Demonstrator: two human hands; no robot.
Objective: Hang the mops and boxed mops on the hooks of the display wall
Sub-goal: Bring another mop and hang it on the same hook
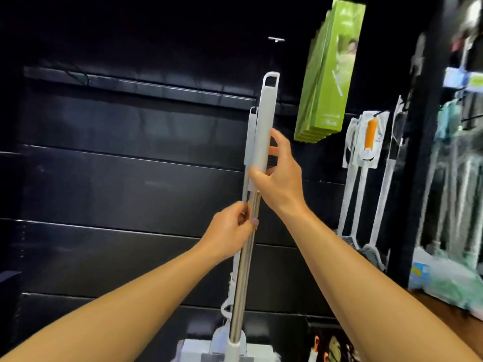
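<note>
Two mops stand upright side by side in front of the black display wall (pixel 117 184). The nearer mop (pixel 264 121) has a white grip with a hanging loop at its top and a steel pole below. A second white mop handle (pixel 251 131) sits just behind and left of it. My right hand (pixel 277 176) is closed around the white grip. My left hand (pixel 232 231) holds the steel pole lower down. A bare metal hook (pixel 276 39) sticks out of the wall above the loop. The mop heads sit at the bottom edge, mostly cut off.
Several green boxed mops (pixel 329 77) hang on the wall at upper right. White long-handled brushes, one with an orange grip (pixel 369 137), hang to their right. A black upright post (pixel 423 152) separates a blurred rack of packaged goods at far right.
</note>
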